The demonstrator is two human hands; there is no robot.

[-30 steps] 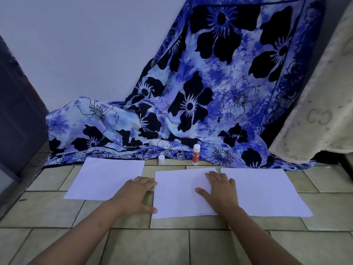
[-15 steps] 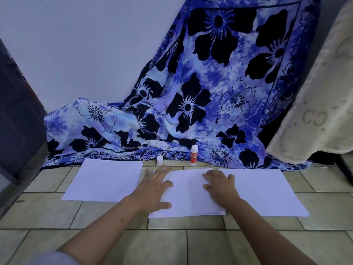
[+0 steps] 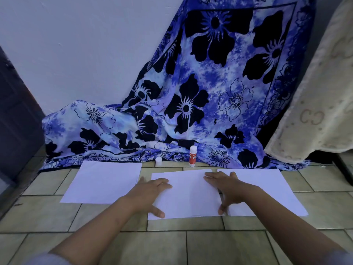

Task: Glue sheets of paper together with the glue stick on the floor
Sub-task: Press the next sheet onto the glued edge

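Three white sheets lie side by side on the tiled floor: a left sheet, a middle sheet and a right sheet. My left hand rests flat on the middle sheet's left edge, fingers straight. Over the seam where the middle and right sheets meet, my right hand presses flat, thumb pointing down. A glue stick, white with a red label, stands upright beyond the sheets, and its white cap sits on the floor to its left.
A blue floral cloth drapes from the wall down to the floor just behind the sheets. A cream blanket hangs at the right. A dark door stands at the left. Bare tiles lie in front.
My left hand slid from beside the middle sheet onto its left edge. My right hand shifted right to the seam with the right sheet and spread flatter.
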